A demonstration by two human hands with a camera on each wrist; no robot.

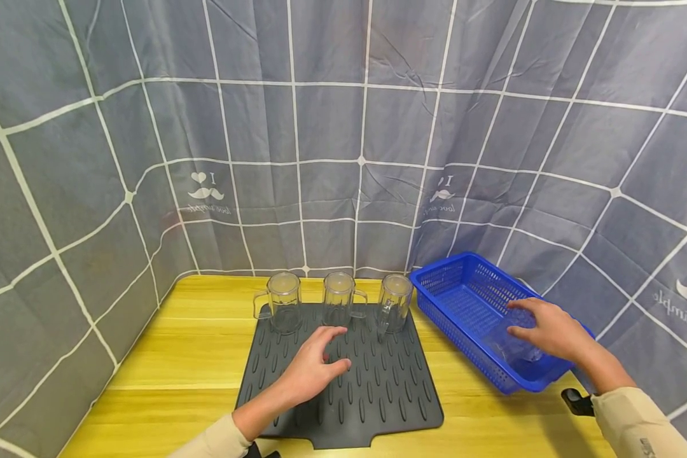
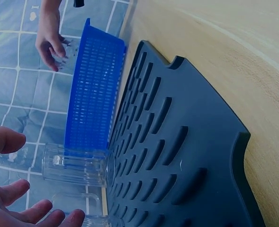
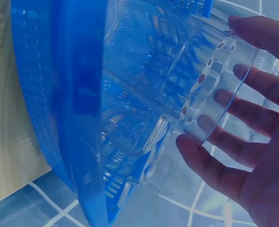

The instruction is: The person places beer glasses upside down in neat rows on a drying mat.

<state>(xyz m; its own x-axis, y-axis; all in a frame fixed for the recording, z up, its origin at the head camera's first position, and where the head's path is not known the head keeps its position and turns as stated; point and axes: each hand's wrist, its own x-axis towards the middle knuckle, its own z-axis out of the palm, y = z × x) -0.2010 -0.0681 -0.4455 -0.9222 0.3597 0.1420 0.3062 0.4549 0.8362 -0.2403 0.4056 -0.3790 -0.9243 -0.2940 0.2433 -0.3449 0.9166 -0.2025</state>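
My right hand [image 1: 552, 327] reaches over the near end of a blue plastic basket [image 1: 443, 321]. In the right wrist view its thumb and fingertips grip the thick, bumpy end of a clear glass mug [image 3: 203, 90], whose handle shows lower down inside the basket. Above a dark ridged mat [image 1: 343, 420], my left hand [image 1: 309, 369] hovers with fingers spread and nothing in them. Along the mat's far edge stand three clear glass mugs: one on the left [image 1: 284, 305], one in the middle [image 1: 338, 302] and one on the right [image 1: 395, 302], their handles pointing different ways.
The mat lies on a yellow wood-grain table [image 1: 166, 356]. The basket stands to its right, angled, with perforated walls. A grey curtain [image 1: 332, 127] with white grid lines hangs behind the table and along both sides.
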